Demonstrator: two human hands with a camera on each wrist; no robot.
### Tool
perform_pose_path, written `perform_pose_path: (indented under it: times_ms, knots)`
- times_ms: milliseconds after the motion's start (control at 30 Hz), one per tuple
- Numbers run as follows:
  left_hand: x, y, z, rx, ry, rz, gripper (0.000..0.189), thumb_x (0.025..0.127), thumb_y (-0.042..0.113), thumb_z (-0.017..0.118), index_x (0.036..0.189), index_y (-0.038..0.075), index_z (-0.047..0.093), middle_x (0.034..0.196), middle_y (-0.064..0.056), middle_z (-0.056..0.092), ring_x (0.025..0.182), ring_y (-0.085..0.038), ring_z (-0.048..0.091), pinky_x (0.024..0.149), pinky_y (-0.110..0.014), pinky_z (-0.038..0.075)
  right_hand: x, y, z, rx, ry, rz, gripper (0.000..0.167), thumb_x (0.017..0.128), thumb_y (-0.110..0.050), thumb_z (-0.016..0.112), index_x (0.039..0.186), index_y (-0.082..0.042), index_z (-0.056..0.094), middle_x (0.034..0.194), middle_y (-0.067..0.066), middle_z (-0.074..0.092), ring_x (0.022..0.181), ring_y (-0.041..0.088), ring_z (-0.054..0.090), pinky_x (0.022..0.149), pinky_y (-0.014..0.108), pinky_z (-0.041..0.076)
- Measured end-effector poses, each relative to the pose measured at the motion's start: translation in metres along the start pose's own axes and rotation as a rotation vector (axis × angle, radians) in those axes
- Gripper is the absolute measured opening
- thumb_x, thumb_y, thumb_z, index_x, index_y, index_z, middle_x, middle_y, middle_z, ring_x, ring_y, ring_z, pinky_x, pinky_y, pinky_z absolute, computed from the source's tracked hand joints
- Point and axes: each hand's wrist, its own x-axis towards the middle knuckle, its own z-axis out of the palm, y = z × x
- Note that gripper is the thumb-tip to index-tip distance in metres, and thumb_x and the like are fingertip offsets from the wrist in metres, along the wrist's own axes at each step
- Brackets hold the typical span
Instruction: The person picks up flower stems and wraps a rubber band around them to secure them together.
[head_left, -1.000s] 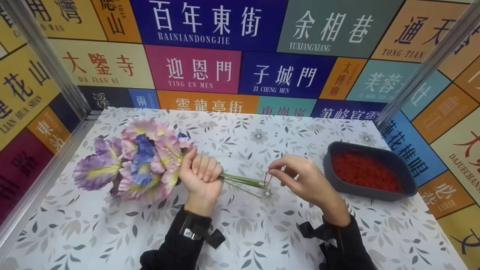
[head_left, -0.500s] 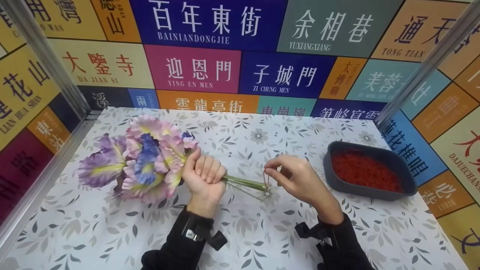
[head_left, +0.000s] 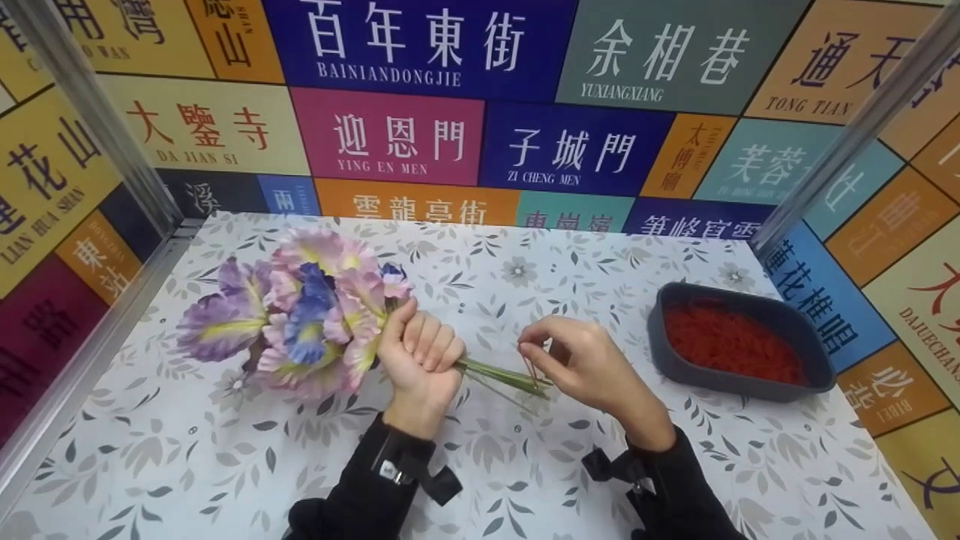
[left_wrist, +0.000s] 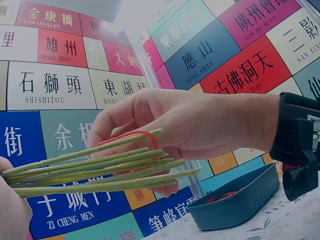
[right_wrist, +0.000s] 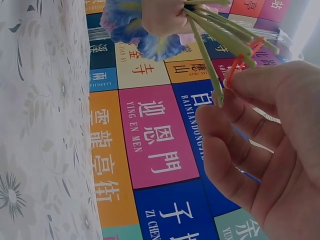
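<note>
My left hand [head_left: 426,349] grips a bunch of artificial flowers [head_left: 311,311] just below the blooms. The petals are pink, purple and blue, and point left. Green stems [left_wrist: 110,185] stick out to the right of the fist, their cut ends slightly spread. At those ends my right hand [head_left: 581,367] pinches a thin red rubber band [right_wrist: 232,70] between thumb and fingers. In the left wrist view the band loops over the upper stem tips, while the lowest stem passes below it. The right hand's other fingers curl loosely behind the stems.
A dark grey tub [head_left: 690,377] filled with red rubber bands [head_left: 735,341] stands at the right of the table. The table [head_left: 480,465] has a white leaf-print cover. Sign-printed walls [head_left: 386,139] with metal corner posts [head_left: 847,120] enclose its back and sides.
The left hand and flowers have shifted right, the stem ends dipping slightly. The right hand has moved a little left with the rubber band, so the stem ends now reach farther under it.
</note>
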Motion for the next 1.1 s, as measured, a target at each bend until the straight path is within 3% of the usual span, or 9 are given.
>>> perform_pose_path:
  times_ms: [600,833,933,1100]
  knots:
    - [-0.006,-0.016,-0.004,0.043,-0.008,-0.157,0.060,0.105,0.026,0.029,0.045,0.019,0.035,0.038,0.008,0.026,0.038,-0.006,0.011,0.038,-0.019,0.011,0.002,-0.003,0.013,0.119,-0.071,0.037,0.006,0.097,-0.018,0.066,0.096,-0.014,0.070,0.077,-0.005,0.066,0.055,0.003,0.054,0.050,0.016,0.046]
    - [-0.009,-0.019,-0.003,-0.003,-0.045,-0.192,0.057,0.105,0.026,0.027,0.048,0.019,0.029,0.041,0.009,0.022,0.039,-0.005,0.010,0.040,-0.019,0.009,0.004,0.001,0.026,0.182,-0.026,0.098,0.009,0.099,-0.017,0.063,0.096,-0.010,0.067,0.069,-0.003,0.063,0.046,0.002,0.053,0.042,0.019,0.044]
    - [-0.010,-0.020,-0.002,-0.009,-0.037,-0.187,0.058,0.105,0.026,0.027,0.047,0.019,0.030,0.040,0.009,0.024,0.040,-0.006,0.010,0.040,-0.019,0.009,0.005,0.004,0.034,0.195,0.015,0.083,0.006,0.100,-0.011,0.060,0.097,-0.008,0.064,0.065,-0.001,0.061,0.042,0.001,0.051,0.038,0.015,0.041]
    - [-0.009,-0.021,-0.004,0.002,-0.026,-0.163,0.058,0.105,0.025,0.027,0.047,0.019,0.030,0.040,0.008,0.024,0.039,-0.006,0.010,0.040,-0.019,0.010,0.006,0.004,0.043,0.130,0.049,0.048,0.003,0.097,-0.006,0.062,0.095,-0.008,0.062,0.061,-0.001,0.061,0.043,0.003,0.050,0.041,0.012,0.040]
